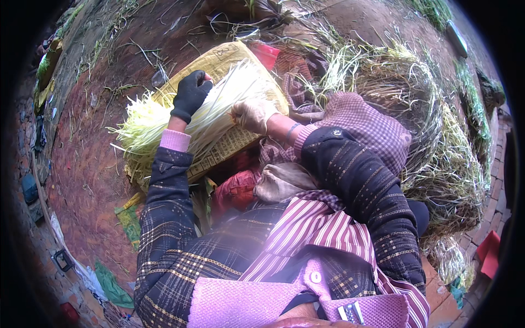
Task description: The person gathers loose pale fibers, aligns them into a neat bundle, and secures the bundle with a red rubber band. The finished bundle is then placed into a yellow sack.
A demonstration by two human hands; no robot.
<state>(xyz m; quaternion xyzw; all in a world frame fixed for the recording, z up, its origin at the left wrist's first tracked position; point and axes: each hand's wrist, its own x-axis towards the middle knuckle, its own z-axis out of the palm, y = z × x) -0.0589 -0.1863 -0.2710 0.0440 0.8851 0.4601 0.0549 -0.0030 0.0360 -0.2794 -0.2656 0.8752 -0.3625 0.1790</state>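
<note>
A thick pile of pale yellow-white chives (221, 96), apparently blanched, lies across a yellow printed box or sack-covered board (199, 61). My left hand (192, 95), in a black glove with bare fingertips, is curled over the middle of the pile. Opposite it, my right hand (253, 116) rests low at the pile's near edge, in a pale, thin glove stained brown at the fingertips. Both hands have bent fingers; whether either grips any stalks is hidden. The leafy ends spread to the left, and the straight white stalk ends point up and right.
Large bundles of green-and-straw stalks (443, 160) are heaped to my right, beside a checked cloth (365, 127) over my leg. A red plastic piece (265, 55) sits behind the board. Loose stalks litter the reddish ground sheet (86, 164). Green cloth (112, 287) lies at lower left.
</note>
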